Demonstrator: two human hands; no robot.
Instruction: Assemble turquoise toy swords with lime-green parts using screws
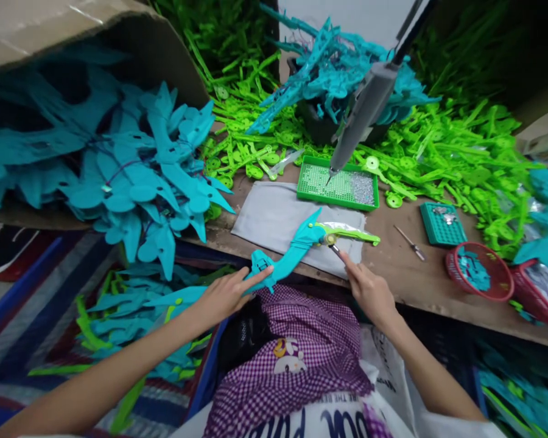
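Note:
My left hand (223, 296) grips a long, curved turquoise plastic piece (288, 263), its index finger stretched along the surface. The piece's far end lies over a grey cloth (265, 213) at the bench edge. A lime-green plastic arm (357, 233) meets it there, beside a small yellowish round part (329, 240). In my right hand (368, 289) is a slim dark tool (335, 248), its tip at that round part; its exact kind cannot be made out. Above the cloth hangs a grey electric screwdriver (365, 112), its bit pointing down at a green screw tray (304, 194).
Turquoise pieces (150, 152) spill from a cardboard box (182, 55) at left. Lime-green parts (456, 152) heap across the back. At right are a screwdriver (411, 243), a teal tray (442, 234) and a red basket (500, 292). A crate below left holds more pieces (128, 304).

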